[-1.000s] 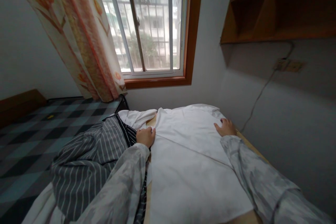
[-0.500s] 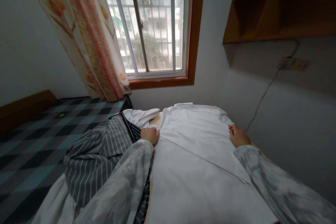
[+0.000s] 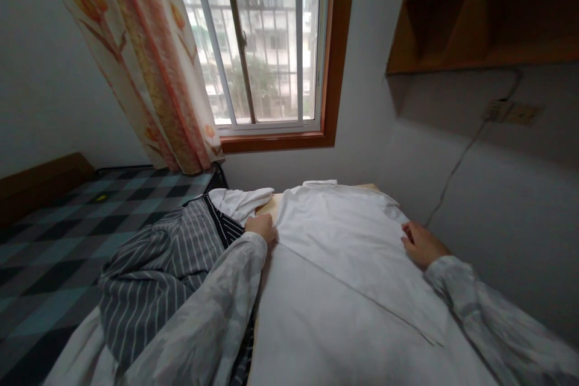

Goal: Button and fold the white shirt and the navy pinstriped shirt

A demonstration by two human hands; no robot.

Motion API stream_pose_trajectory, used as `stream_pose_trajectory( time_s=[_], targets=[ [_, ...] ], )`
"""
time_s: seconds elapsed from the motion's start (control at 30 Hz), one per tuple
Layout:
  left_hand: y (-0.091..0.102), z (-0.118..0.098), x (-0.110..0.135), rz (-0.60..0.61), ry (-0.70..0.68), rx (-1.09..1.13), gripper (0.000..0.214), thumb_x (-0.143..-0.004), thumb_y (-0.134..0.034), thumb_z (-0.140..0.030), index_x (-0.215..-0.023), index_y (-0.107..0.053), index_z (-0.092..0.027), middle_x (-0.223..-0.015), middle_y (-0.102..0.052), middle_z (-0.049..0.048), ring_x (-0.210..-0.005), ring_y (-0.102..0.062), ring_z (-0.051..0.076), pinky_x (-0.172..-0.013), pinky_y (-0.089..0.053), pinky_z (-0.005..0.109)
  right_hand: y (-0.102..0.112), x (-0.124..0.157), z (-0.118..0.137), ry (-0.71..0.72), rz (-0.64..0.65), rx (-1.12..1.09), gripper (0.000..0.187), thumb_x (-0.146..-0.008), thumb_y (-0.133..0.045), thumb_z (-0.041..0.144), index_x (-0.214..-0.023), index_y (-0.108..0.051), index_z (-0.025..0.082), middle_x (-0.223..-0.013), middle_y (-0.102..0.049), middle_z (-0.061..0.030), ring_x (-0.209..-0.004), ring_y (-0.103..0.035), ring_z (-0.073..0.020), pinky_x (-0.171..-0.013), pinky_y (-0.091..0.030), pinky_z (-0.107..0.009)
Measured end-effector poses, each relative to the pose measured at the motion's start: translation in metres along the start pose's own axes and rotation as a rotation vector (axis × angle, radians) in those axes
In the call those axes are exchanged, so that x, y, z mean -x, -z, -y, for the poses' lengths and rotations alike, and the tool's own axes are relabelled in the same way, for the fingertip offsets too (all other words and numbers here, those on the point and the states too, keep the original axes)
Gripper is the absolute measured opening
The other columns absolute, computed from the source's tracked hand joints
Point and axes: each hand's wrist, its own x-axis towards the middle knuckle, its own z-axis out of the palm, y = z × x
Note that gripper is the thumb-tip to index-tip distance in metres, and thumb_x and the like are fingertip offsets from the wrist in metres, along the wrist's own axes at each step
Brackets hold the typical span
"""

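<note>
A white shirt (image 3: 335, 253) lies spread out flat in front of me, its collar end toward the window and a long thin crease or cord running slantwise across it. My left hand (image 3: 262, 229) is closed on the shirt's left edge, fingers curled under and partly hidden. At the opposite edge, my right hand (image 3: 420, 244) pinches the cloth between thumb and fingers. Beside my left forearm a grey striped garment (image 3: 158, 277) lies bunched up, with a white cloth (image 3: 239, 202) behind it.
Under the shirt a pale wooden board (image 3: 271, 205) shows at its edges. On the left is a bed with a checked cover (image 3: 49, 247). A flowered curtain (image 3: 149, 72) hangs by the window (image 3: 266, 60). A wall shelf (image 3: 434, 30) and a cable (image 3: 456, 166) are at the right.
My right hand has moved outward to the right and slightly nearer, and the shirt's right side has shifted that way. My left hand stays at nearly the same spot.
</note>
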Motion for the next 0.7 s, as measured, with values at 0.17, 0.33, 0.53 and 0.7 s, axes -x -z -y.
stream_pose_trajectory(
  time_s=[0.17,0.33,0.53,0.7],
  targets=[
    [-0.015,-0.015,-0.015,-0.155,0.084,0.122,0.042,-0.106,-0.051,-0.049,-0.122,-0.070,-0.015,-0.128,-0.076,0.0189,-0.116,-0.072,0.032,-0.093,-0.052,0.038,0.007,-0.016,0.091,0.328,-0.036,0.008,0.054,-0.095,-0.063,0.042,-0.140,-0.063,0.011,-0.146,-0.065,-0.0239,-0.138,-0.059,-0.0373,-0.121,-0.044,-0.052],
    [-0.046,-0.012,-0.020,-0.325,0.090,0.210,0.036,-0.107,-0.047,-0.046,-0.107,-0.072,-0.020,-0.108,-0.079,0.0146,-0.103,-0.074,0.032,-0.089,-0.050,0.040,-0.023,-0.035,0.221,0.651,0.166,-0.122,0.071,-0.098,-0.065,0.048,-0.162,-0.050,0.019,-0.175,-0.040,-0.0141,-0.163,-0.034,-0.0334,-0.134,-0.025,-0.056],
    [-0.058,-0.007,-0.018,-0.381,0.052,0.252,0.027,-0.107,-0.050,-0.038,-0.109,-0.070,-0.020,-0.104,-0.079,0.0119,-0.106,-0.072,0.029,-0.098,-0.046,0.040,-0.074,-0.077,0.315,0.724,0.239,-0.247,0.066,-0.105,-0.050,0.032,-0.169,-0.041,0.020,-0.178,-0.034,-0.0105,-0.166,-0.028,-0.0286,-0.135,-0.021,-0.054],
    [-0.056,-0.009,-0.017,-0.417,0.022,0.215,0.026,-0.106,-0.048,-0.025,-0.122,-0.068,-0.020,-0.125,-0.074,0.0146,-0.120,-0.065,0.029,-0.104,-0.044,0.041,-0.103,-0.107,0.333,0.750,0.239,-0.285,0.066,-0.107,-0.045,0.031,-0.171,-0.037,0.019,-0.179,-0.032,-0.0097,-0.166,-0.029,-0.0268,-0.135,-0.022,-0.050]
  ],
)
